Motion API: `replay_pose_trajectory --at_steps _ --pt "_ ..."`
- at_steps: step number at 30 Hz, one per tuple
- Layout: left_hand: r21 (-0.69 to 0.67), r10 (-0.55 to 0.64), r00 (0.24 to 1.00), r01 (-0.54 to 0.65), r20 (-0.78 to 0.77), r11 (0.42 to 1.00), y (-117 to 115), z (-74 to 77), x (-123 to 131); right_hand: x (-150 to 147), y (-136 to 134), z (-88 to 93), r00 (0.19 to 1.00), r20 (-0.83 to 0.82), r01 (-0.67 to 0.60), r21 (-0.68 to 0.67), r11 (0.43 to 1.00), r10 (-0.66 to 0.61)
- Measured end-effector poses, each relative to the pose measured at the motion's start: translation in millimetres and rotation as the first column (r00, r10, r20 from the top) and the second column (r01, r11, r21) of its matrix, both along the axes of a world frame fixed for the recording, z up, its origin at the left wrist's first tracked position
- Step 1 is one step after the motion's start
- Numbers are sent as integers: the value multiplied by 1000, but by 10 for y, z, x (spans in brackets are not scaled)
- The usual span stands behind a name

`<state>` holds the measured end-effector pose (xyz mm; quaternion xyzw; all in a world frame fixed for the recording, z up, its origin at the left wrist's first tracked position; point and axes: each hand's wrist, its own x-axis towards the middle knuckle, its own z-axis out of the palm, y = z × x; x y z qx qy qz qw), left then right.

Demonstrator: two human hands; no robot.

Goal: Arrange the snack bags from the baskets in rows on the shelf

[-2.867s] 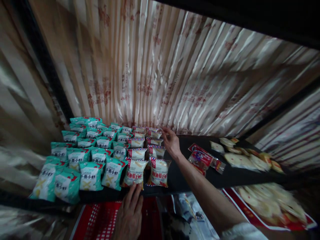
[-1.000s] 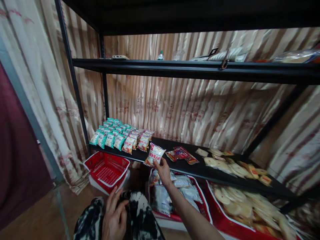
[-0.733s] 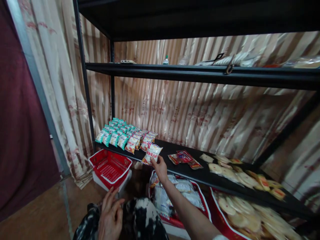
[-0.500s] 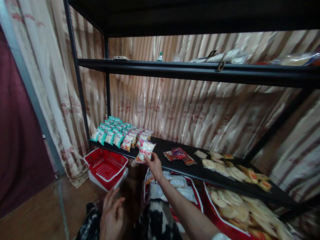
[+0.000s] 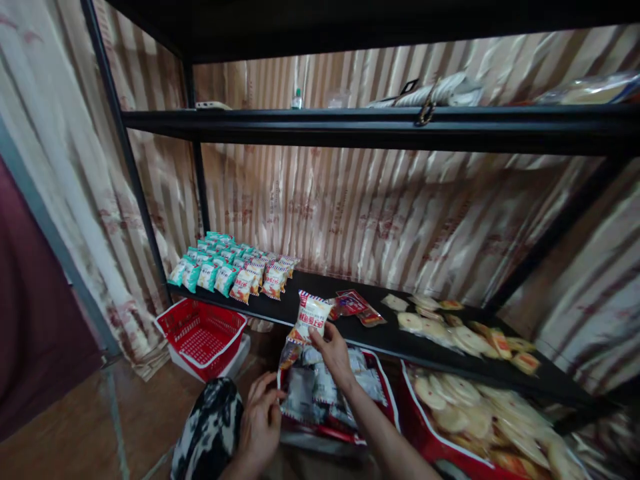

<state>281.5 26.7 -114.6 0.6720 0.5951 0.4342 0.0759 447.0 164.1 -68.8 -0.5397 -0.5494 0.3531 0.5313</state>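
My right hand (image 5: 331,352) pinches a white and orange snack bag (image 5: 311,319) by its lower right side. It holds the bag upright above the left part of a red basket (image 5: 396,412) filled with silvery packets (image 5: 303,395). Low beside that basket's left rim, my left hand (image 5: 261,417) is open, fingers loosely bent and nothing seen in them; whether it touches the rim I cannot tell. On the lower black shelf (image 5: 300,308) stand rows of teal snack bags (image 5: 207,275), with matching white and orange bags (image 5: 274,280) to their right.
Red packets (image 5: 356,305) and pale flat packs (image 5: 467,339) lie along the shelf. Another red basket (image 5: 200,333) sits on the floor at left. At right, a red basket (image 5: 425,417) is heaped with pale flat packs. An upper shelf (image 5: 320,123) crosses above.
My right hand has drawn the snack bag back from the shelf's bag rows, rightward over the basket. My left hand has moved right to the basket's rim. The view has shifted slightly.
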Motion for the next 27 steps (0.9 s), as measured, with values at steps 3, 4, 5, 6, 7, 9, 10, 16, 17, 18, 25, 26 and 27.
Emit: replay_pose_trajectory --at_steps 3,4,5,6,7,9,10,16,17,18,25,26,27 --pt "-14 -92 996 92 17 996 153 145 165 149 -66 36 1000 -5 15 2 1000 -15" --pt "-12 -116 993 117 26 993 200 196 212 180 -76 56 1000 2 24 11 1000 -24" --pt "-22 -138 990 139 31 990 243 245 247 199 -77 76 999 13 43 21 999 -43" --pt "-29 -145 989 146 39 989 282 290 269 204 -69 94 998 26 65 33 997 -65" --pt "-35 -154 987 155 44 987 316 330 276 196 -54 108 995 42 91 46 995 -93" --pt "-45 -167 985 169 45 985 375 389 241 140 -4 123 988 65 135 66 989 -139" --pt "-46 -167 985 169 45 985 403 408 203 93 26 123 986 74 145 75 987 -151" --pt "-44 -68 993 72 94 996 627 418 -144 -346 249 1 986 134 91 50 995 -97" --pt "-42 -52 993 56 106 998 691 418 -193 -427 295 -42 987 136 78 39 996 -83" --pt "-38 -39 992 44 117 998 766 420 -235 -507 344 -89 988 133 71 32 997 -75" --pt "-108 84 977 -64 197 992 1446 328 -378 -957 746 -352 979 170 113 5 994 -112" --pt "-128 102 972 -76 213 989 1532 292 -387 -1008 815 -365 976 191 106 2 994 -104" --pt "-143 116 967 -85 228 986 1609 254 -397 -1060 888 -373 972 213 100 0 995 -98"
